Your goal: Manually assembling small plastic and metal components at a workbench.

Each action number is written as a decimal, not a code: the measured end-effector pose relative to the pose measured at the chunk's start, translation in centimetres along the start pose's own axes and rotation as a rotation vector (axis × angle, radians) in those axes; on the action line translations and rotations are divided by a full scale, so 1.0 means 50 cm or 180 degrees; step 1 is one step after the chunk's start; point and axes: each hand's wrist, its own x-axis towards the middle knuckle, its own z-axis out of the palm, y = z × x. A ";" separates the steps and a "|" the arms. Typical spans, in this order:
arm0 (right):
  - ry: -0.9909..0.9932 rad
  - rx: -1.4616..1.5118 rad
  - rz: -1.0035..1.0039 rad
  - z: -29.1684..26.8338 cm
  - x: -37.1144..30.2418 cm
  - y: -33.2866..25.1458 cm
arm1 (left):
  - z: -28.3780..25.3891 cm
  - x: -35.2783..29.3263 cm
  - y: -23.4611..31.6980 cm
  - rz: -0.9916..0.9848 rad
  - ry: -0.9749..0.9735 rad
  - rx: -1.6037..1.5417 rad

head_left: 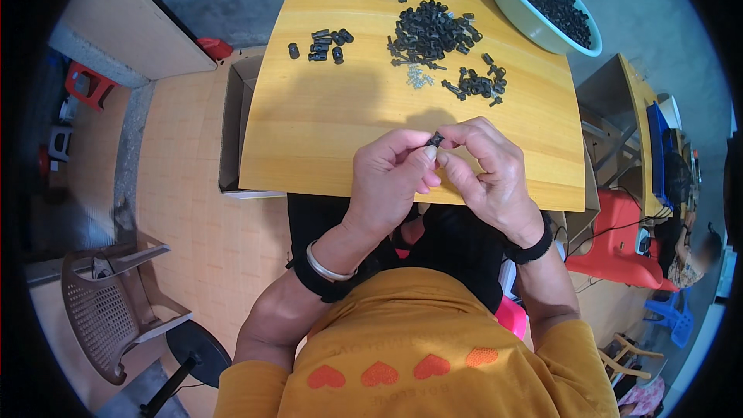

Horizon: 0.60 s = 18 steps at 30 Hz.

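A brown armchair [97, 313] stands near a round black base [203, 350] at left; a red chair [615, 244] and blue stool [672, 314] occupy the right.

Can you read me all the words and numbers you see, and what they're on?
Mustard shirt: lettering above and below the row of hearts, too faint to read surely.
Small black part at the left hand and right hand: too small to tell.
Pale green basin: none visible.

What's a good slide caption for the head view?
Left hand gripping a black part, right hand at it, over a table bearing a pile and basin of black pieces.
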 end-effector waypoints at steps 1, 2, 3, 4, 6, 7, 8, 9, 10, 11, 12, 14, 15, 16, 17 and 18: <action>0.0004 -0.0001 -0.0001 -0.003 -0.001 -0.001 | -0.001 0.000 -0.001 0.0007 -0.0003 -0.0009; -0.0077 -0.0030 0.0005 -0.004 0.000 -0.001 | -0.002 0.001 -0.003 0.0010 0.0001 -0.0020; -0.0157 -0.0059 0.0011 -0.004 0.000 -0.001 | -0.002 0.002 -0.005 0.0007 0.0003 -0.0018; -0.0157 -0.0055 0.0013 -0.002 -0.001 0.000 | -0.002 0.003 -0.007 -0.0002 0.0026 -0.0004; -0.0084 -0.0217 -0.0054 0.005 -0.002 0.001 | -0.002 0.004 -0.011 -0.0015 0.0043 0.0011; -0.0081 -0.0217 -0.0051 0.008 -0.003 0.001 | -0.003 0.004 -0.013 -0.0010 0.0050 -0.0013; -0.0041 -0.0254 -0.0060 0.012 -0.004 0.002 | -0.004 0.004 -0.014 -0.0004 0.0060 -0.0037; -0.0001 -0.0292 -0.0070 0.015 -0.005 0.003 | -0.004 0.003 -0.014 -0.0006 0.0060 -0.0034; -0.0001 -0.0289 -0.0069 0.017 -0.006 0.004 | -0.003 0.003 -0.012 -0.0016 0.0073 -0.0034; -0.0006 -0.0339 -0.0090 0.019 -0.007 0.005 | -0.002 0.002 -0.010 -0.0028 0.0081 -0.0036; -0.0011 -0.0389 -0.0112 0.020 -0.007 0.006 | -0.001 0.002 -0.009 -0.0030 0.0077 -0.0036; -0.0042 -0.0446 -0.0066 0.021 -0.010 0.003 | -0.001 0.001 -0.007 -0.0068 0.0106 0.0062; -0.0075 -0.0500 -0.0023 0.022 -0.011 0.001 | -0.001 0.001 -0.008 -0.0069 0.0109 0.0064; -0.0075 -0.0498 -0.0024 0.023 -0.012 0.001 | -0.001 0.000 -0.009 -0.0074 0.0142 0.0082; -0.0082 -0.0495 -0.0002 0.024 -0.013 0.000 | 0.000 0.000 -0.010 -0.0082 0.0171 0.0101; -0.0088 -0.0493 0.0020 0.026 -0.014 0.000 | 0.000 0.000 -0.012 -0.0084 0.0170 0.0101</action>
